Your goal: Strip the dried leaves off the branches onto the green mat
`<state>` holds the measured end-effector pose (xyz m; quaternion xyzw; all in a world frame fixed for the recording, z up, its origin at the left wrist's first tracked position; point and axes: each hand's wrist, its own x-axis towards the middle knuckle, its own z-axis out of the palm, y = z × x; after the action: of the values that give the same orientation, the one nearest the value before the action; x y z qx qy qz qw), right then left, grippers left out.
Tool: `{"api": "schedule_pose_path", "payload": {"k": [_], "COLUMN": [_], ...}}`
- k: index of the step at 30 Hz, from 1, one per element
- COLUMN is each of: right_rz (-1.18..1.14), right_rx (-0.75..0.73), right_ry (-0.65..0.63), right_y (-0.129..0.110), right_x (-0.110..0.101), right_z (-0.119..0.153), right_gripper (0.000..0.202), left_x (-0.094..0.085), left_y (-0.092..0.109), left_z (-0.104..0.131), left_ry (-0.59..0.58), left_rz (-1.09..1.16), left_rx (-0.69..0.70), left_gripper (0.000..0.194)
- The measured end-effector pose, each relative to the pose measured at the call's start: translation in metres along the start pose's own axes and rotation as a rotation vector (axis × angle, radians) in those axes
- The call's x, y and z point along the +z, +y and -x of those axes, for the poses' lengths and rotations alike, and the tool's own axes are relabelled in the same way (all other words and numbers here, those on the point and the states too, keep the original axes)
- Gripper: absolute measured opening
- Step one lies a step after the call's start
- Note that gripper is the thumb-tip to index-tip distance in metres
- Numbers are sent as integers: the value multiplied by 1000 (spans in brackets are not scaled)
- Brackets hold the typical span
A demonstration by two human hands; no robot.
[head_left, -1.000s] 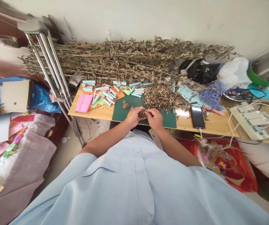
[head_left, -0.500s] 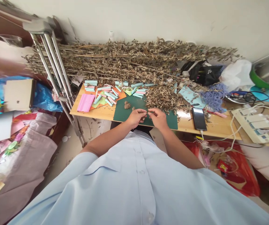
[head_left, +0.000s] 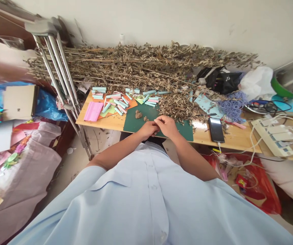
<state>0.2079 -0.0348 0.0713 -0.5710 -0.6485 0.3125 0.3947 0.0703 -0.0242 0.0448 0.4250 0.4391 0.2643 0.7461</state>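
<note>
My left hand [head_left: 149, 129] is closed over the front of the green cutting mat [head_left: 132, 126], its fingers curled inward. Against it rests my right hand [head_left: 167, 126], also closed, with bent fingertips touching the left ones. Whatever lies between the fingers is hidden from me. Just beyond the left hand, a small brown clump of dried plant [head_left: 138, 114] sits on the mat, with a smaller clump [head_left: 146, 118] beside it. A heap of dry leaves [head_left: 175, 107] covers the mat's far right part, behind my right hand.
Long dried stalks [head_left: 136, 64] fill the back of the table along the wall. Rolled paper tubes [head_left: 120, 102] and pink paper [head_left: 93, 111] lie at left. A phone [head_left: 216, 130] and a power strip [head_left: 272, 136] are at right. Metal crutches [head_left: 59, 71] lean at the left end.
My right hand has moved left and over the left fingertips, closing the small gap between the hands. The left hand has turned slightly, its fingers now more covered.
</note>
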Motion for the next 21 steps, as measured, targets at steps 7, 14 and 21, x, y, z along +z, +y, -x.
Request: {"api": "schedule_pose_path", "payload": {"k": [7,14,21], "right_rz": [-189,-269,-270], "right_rx": [208,227,169], "right_ry": [34,0,7], "right_y": [16,25,20], "right_x": [0,10,22], "right_z": [1,3,4], "right_gripper": [25,27,29], "left_x": [-13,-25,-34], "left_y": [10,14,12], "left_z": [5,13,11], "left_ry": [-19,-7,50], "left_rz": [169,252,235], "left_rx": [-47,-35,-22], "left_gripper": [14,33,45]}}
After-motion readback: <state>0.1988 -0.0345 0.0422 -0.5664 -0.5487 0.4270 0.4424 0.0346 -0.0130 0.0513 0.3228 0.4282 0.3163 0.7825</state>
